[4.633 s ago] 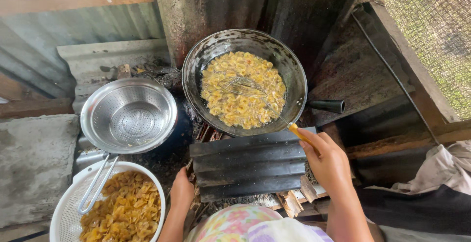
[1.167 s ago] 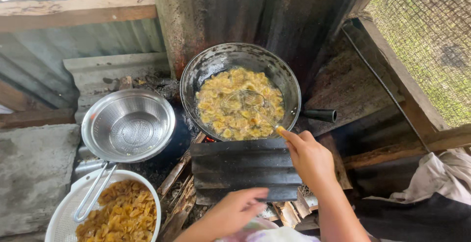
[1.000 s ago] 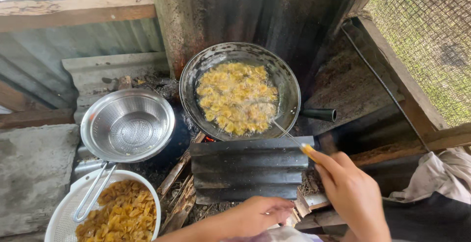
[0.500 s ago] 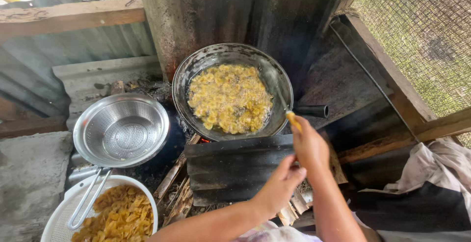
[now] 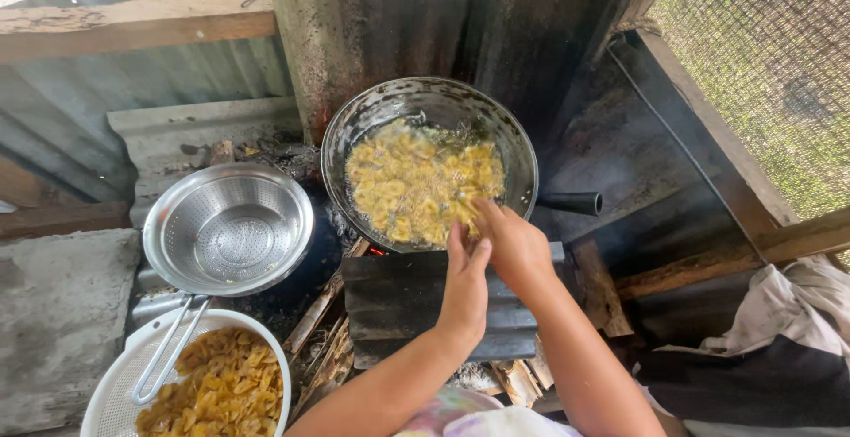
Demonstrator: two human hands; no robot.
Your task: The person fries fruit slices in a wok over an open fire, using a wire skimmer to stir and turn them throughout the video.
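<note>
Reaching over the corrugated metal sheet (image 5: 425, 300), the left hand (image 5: 465, 282) lay flat and released beside the right hand (image 5: 513, 247), which seemed clenched on something at the pan's near rim; what, I could not tell. The frying pan (image 5: 429, 100) of frying banana slices (image 5: 416, 185) sat beyond, probably heavy, hot and slippery, best gripped by its dark handle (image 5: 571, 202).

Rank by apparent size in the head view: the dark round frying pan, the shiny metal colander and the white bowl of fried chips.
1. Dark round frying pan, widest.
2 and 3. Shiny metal colander and white bowl: unsure, since the frame's edge cuts off the bowl.
</note>
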